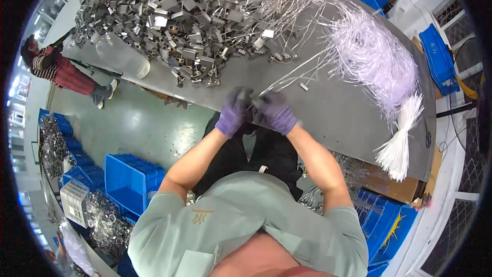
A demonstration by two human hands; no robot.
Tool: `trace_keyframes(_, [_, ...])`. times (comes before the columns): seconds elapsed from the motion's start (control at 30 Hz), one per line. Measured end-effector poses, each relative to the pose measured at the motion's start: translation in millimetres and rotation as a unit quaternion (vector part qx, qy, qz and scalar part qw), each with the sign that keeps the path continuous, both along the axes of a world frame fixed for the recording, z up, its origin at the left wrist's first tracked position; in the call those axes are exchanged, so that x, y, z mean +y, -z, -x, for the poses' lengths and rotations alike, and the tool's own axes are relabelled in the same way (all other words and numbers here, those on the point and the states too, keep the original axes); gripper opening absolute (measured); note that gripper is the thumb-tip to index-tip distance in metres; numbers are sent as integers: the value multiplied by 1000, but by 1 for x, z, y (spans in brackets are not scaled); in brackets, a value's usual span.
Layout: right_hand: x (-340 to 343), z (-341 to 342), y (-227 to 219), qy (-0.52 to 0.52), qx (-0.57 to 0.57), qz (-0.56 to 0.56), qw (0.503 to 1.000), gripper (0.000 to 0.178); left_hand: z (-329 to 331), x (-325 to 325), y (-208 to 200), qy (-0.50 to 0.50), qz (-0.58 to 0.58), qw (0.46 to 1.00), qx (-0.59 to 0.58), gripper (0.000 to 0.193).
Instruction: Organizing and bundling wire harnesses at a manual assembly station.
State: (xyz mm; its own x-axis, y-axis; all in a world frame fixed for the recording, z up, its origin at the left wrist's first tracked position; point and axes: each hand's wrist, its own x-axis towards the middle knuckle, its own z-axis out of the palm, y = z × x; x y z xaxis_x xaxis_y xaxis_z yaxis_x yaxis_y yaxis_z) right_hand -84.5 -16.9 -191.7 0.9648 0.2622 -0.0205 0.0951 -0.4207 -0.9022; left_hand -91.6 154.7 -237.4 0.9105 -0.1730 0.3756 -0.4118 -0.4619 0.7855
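Note:
Both my hands wear purple gloves with dark grey fingers and meet at the near edge of the grey table (pixel 348 118). My left hand (pixel 234 112) is closed, its fingertips close to the right hand's; what they hold is hidden. My right hand (pixel 275 113) is closed round the end of a thin pale wire (pixel 287 79), which runs up and right to a large tangled bundle of pale wires (pixel 371 54). Beyond my left hand lies a wide heap of small grey metal box-shaped parts (pixel 189 25). A small light-coloured piece (pixel 304 86) lies right of the wire.
A clear plastic bottle (pixel 120 56) lies at the table's left edge. A tied white bundle of strands (pixel 402 141) is at the right. Blue crates (pixel 124 184) stand on the floor at left, others (pixel 438 59) at right. A person (pixel 64 69) stands at far left.

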Motion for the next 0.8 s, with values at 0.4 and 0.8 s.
trace_keyframes(0.4, [-115,-61,65,173,153,-8,973,22,-174,-82,53,83,-405,910,-37,57])
trace_keyframes(0.8, [-77,-48,70,190,232,-368,880,23,-142,-34,36,111,-226,967,47,28])
